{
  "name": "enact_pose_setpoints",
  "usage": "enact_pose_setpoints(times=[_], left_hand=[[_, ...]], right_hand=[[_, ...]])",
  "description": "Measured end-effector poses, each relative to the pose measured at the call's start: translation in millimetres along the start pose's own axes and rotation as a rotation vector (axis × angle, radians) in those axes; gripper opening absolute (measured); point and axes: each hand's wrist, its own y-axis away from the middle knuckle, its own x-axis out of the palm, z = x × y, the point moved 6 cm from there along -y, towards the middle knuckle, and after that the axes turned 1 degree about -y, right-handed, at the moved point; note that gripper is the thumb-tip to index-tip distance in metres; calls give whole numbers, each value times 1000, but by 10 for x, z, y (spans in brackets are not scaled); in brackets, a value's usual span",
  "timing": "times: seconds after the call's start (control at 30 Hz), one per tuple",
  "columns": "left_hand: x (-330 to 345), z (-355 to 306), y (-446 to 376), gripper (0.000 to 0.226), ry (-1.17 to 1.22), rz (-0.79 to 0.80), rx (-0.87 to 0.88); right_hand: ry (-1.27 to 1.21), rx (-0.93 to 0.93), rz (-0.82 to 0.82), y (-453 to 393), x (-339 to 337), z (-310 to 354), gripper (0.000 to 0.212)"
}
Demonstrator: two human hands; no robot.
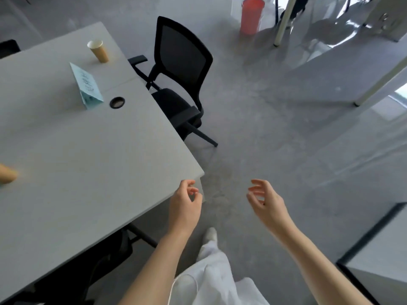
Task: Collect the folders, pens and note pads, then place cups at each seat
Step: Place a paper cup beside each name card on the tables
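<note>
— Hands first. What are they doing?

— Both are empty. The left hand [185, 204] hangs by the near corner of the grey table [92, 150], with its fingers loosely bent and nothing in them. The right hand [267, 200] is out over the floor [275, 128], with its fingers loose and spread too. The two hands are apart from each other.

— Does the left hand touch the table?

— I cannot tell. It is right by the corner.

— Where are the cups?

— One brown paper cup [98, 51] stands up on the far part of the table, near the edge where the black chair [180, 69] is. Another brown cup [7, 175] is at the left edge of the picture, on the near part of the table. Only a bit of it shows and it is blurry.

— Anything else on the table?

— A pale blue folded card [87, 85] stands like a little tent, near the first cup. Just beside it is a round black hole [117, 102] in the tabletop.

— And around the table?

— The black chair is pushed up to the far side. Far off on the floor is a tall pink bin [252, 15], next to a white table leg [283, 20]. Down low you can see the person's white trousers [211, 280] and one white shoe [210, 234].
</note>
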Motion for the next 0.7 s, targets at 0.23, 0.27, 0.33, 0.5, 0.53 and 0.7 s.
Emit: enact_pose_setpoints(times=[0.23, 0.27, 0.33, 0.5, 0.53, 0.7], left_hand=[[78, -355, -768, 22, 15, -98, -82], [88, -418, -908, 23, 22, -100, -110], [103, -564, -1203, 24, 29, -119, -144], [159, -1029, -1982, 28, 40, -147, -174], [158, -1120, -2108, 28, 40, -160, -166], [169, -1451, -2694, 29, 58, -231, -183]], right_hand=[[29, -94, 73, -1076, -270, 408, 32], [37, -105, 88, -1270, -297, 500, 31], [58, -131, 120, -1640, -336, 670, 31], [83, -185, 181, -2502, -456, 1026, 30], [85, -190, 188, -2634, -480, 1080, 30], [83, -224, 258, -3358, -539, 1341, 30]])
